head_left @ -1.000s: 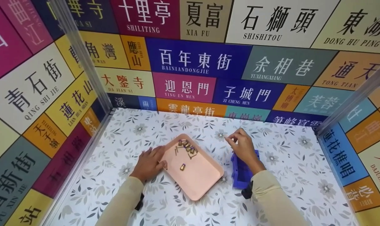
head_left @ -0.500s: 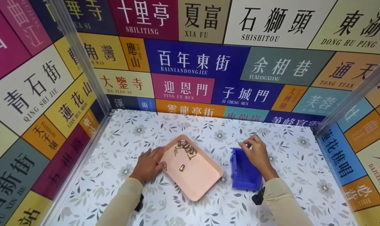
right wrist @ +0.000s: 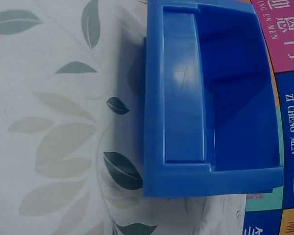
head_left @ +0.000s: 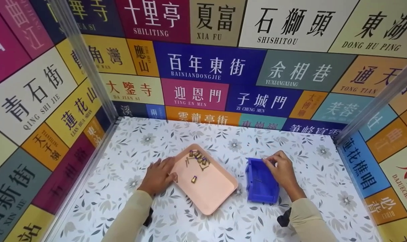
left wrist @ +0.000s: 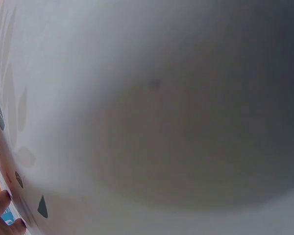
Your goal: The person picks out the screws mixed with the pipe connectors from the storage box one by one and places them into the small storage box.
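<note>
A pink tray [head_left: 217,188] lies on the table in the head view. At its far end is a heap of small brass-coloured pieces [head_left: 200,159], too small to identify, some long and thin. One piece [head_left: 193,179] lies apart. My left hand [head_left: 156,176] rests on the tray's left rim, fingers fairly straight. My right hand [head_left: 284,169] is above the far right edge of a blue plastic bin [head_left: 262,196], thumb and forefinger together; anything between them is too small to see. A thin dark piece [head_left: 258,180] shows inside the bin.
A white tablecloth with leaf print [head_left: 176,222] covers the table. Panels with place names [head_left: 210,62] stand behind and at both sides, with clear corner strips [head_left: 89,64]. Mostly blurred cloth fills the left wrist view.
My right hand has moved right, from left of the bin to its far right edge. A thin piece now shows in the bin. My left hand stays on the tray.
</note>
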Tool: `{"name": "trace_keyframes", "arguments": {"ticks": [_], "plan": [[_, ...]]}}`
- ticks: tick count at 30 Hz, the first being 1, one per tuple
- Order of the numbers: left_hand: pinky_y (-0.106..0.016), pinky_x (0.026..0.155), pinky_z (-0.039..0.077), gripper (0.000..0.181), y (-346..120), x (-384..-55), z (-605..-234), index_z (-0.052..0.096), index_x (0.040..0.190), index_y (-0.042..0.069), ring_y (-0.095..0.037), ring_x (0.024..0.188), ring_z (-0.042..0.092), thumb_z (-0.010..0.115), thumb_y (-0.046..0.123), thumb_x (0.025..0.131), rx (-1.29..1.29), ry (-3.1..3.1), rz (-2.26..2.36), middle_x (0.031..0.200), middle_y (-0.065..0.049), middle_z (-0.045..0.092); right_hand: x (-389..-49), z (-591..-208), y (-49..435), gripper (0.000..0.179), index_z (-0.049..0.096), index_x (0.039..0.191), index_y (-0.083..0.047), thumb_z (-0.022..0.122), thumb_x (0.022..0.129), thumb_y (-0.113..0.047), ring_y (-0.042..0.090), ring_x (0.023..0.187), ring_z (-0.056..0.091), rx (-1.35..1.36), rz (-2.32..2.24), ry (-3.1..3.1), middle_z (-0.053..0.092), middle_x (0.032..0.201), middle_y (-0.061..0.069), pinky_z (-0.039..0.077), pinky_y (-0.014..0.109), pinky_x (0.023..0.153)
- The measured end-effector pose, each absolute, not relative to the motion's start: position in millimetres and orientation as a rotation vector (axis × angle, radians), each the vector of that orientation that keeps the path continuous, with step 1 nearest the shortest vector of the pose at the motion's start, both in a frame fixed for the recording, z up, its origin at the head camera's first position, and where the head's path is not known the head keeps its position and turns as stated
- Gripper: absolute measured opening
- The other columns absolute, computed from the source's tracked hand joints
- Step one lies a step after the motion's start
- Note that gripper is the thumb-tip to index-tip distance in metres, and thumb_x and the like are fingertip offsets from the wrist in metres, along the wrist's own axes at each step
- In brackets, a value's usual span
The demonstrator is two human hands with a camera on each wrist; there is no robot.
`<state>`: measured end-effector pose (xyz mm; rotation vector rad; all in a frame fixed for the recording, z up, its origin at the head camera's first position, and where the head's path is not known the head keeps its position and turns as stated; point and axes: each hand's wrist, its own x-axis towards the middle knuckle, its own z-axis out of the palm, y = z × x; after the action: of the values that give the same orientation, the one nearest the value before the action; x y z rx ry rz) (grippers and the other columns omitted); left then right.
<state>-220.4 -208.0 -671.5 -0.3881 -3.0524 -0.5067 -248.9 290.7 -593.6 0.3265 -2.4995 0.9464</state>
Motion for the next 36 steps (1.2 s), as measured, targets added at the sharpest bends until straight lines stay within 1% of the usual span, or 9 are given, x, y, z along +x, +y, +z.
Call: {"name": "trace_keyframes", "arguments": {"ticks": [8, 21, 28, 35, 36], "plan": [[-0.071, 0.117, 0.026, 0.066, -206.4, -218.9, -667.9, 0.021, 0.164, 0.033, -0.047, 0.149, 0.036, 0.039, 0.056, 0.104, -0.385, -3.073, -0.507, 0.166, 0.001, 0.036, -245.0, -593.2, 293.9, 0.01, 0.075, 0.08, -0.008, 0.082, 0.086, -0.012, 0.014, 0.074, 0.058, 0.336, 0.946, -2.49, 0.054, 0.084, 0.002, 0.04, 0.014, 0.066], [-0.068, 0.12, 0.024, 0.068, -205.4, -220.6, -669.7, 0.017, 0.164, 0.037, -0.042, 0.152, 0.032, 0.039, 0.058, 0.103, -0.342, -3.082, -0.502, 0.168, 0.004, 0.032, -244.1, -594.8, 296.6, 0.01, 0.074, 0.08, -0.006, 0.082, 0.085, -0.009, 0.013, 0.074, 0.057, 0.352, 0.945, -2.489, 0.054, 0.082, 0.002, 0.037, 0.011, 0.066], [-0.068, 0.12, 0.024, 0.068, -207.0, -221.9, -671.2, 0.016, 0.164, 0.036, -0.043, 0.152, 0.032, 0.035, 0.06, 0.104, -0.361, -3.079, -0.492, 0.168, 0.004, 0.032, -244.2, -594.7, 296.1, 0.01, 0.074, 0.08, -0.007, 0.082, 0.085, -0.009, 0.013, 0.074, 0.057, 0.36, 0.95, -2.487, 0.054, 0.082, 0.001, 0.038, 0.012, 0.065], [-0.072, 0.115, 0.029, 0.066, -208.1, -222.0, -672.3, 0.025, 0.163, 0.03, -0.048, 0.146, 0.039, 0.041, 0.055, 0.104, -0.406, -3.029, -0.491, 0.164, 0.001, 0.039, -243.5, -597.7, 295.0, 0.011, 0.073, 0.079, -0.006, 0.082, 0.085, -0.008, 0.011, 0.071, 0.055, 0.404, 0.944, -2.465, 0.053, 0.082, 0.002, 0.037, 0.012, 0.063], [-0.071, 0.116, 0.029, 0.066, -208.0, -221.9, -672.1, 0.024, 0.164, 0.031, -0.047, 0.147, 0.038, 0.041, 0.055, 0.104, -0.397, -3.039, -0.486, 0.165, 0.002, 0.038, -243.5, -598.1, 294.5, 0.011, 0.073, 0.079, -0.007, 0.082, 0.085, -0.007, 0.01, 0.071, 0.054, 0.405, 0.95, -2.464, 0.053, 0.081, 0.002, 0.037, 0.012, 0.062]]}}
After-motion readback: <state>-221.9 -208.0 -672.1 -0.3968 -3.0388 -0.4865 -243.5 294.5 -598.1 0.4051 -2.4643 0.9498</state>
